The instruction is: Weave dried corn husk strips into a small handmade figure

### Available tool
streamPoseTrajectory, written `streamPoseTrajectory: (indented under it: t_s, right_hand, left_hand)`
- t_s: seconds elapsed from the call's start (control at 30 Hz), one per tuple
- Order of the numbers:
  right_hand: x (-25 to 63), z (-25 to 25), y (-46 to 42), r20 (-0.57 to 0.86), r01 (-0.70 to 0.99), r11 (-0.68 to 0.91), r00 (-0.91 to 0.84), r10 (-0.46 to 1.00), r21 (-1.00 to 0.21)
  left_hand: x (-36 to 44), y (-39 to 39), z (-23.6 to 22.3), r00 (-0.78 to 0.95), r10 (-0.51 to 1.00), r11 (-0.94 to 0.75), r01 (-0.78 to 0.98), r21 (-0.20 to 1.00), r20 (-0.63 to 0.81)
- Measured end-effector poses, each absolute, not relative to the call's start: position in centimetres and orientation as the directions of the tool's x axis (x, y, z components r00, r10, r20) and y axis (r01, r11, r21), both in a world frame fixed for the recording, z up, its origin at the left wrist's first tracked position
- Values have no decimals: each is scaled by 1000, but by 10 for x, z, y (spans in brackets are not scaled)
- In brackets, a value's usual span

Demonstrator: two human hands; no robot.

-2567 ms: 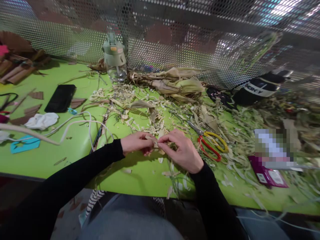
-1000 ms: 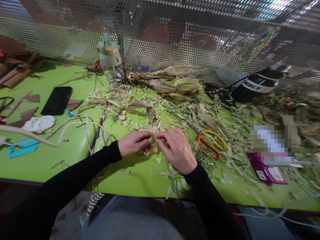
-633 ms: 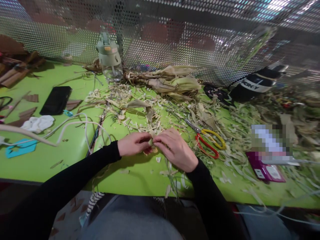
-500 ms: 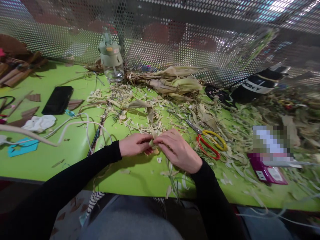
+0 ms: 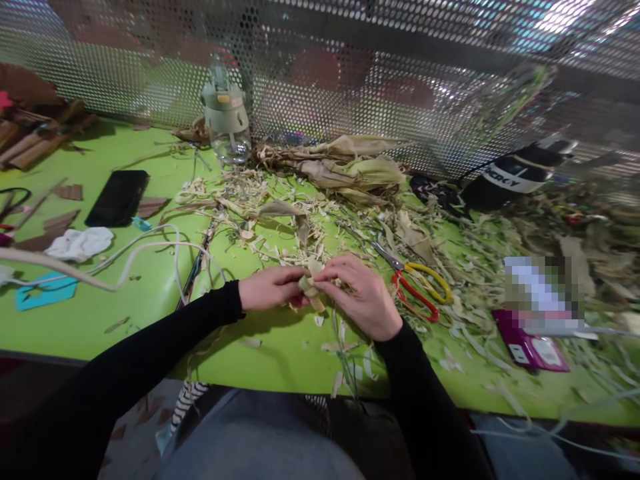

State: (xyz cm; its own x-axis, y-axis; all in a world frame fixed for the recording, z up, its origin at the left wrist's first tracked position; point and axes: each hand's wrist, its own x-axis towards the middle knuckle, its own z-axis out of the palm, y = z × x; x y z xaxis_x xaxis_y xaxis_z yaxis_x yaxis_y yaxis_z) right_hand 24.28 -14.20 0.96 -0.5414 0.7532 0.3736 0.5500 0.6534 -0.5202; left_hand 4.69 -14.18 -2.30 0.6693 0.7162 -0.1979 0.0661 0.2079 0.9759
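Note:
Between my hands, just above the green table (image 5: 280, 367), is a small folded piece of pale corn husk (image 5: 309, 287). My left hand (image 5: 273, 288) pinches it from the left with thumb and fingers closed. From the right, my right hand (image 5: 360, 293) grips its upper edge between thumb and fingertips. A pale strip sticks out below the folded piece. Beyond my hands lie husk scraps and one longer dried husk leaf (image 5: 287, 212). Scissors (image 5: 415, 280) with one red and one yellow handle rest to the right of my right hand.
At the back stand a clear bottle with a grey-green lid (image 5: 227, 123) and a bundle of dried husks (image 5: 350, 170). A black phone (image 5: 117, 198), white cable (image 5: 150, 241) and blue tag (image 5: 46, 291) lie left. On the right are a purple packet (image 5: 530, 343) and a black bottle (image 5: 515, 175).
My right fingers have shifted slightly on the husk piece, and more of its folded face shows between my hands. Both hands stay in nearly the same place.

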Motion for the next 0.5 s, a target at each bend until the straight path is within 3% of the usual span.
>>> streamPoseTrajectory:
  t_s: [0.13,0.27,0.5]
  right_hand:
    - [240,7,-143,380,505,663,-555,740,-554]
    - [240,9,-142,407,551,628,-479,778,-550]
    - [240,8,-142,356,511,600,-499,790,-615]
  left_hand:
    - [46,-142,-22,659,739,41,161,986,-139]
    - [45,-141,-20,627,771,-3,172,985,-107]
    - [46,-143,-19,630,773,-110,248,962,-74]
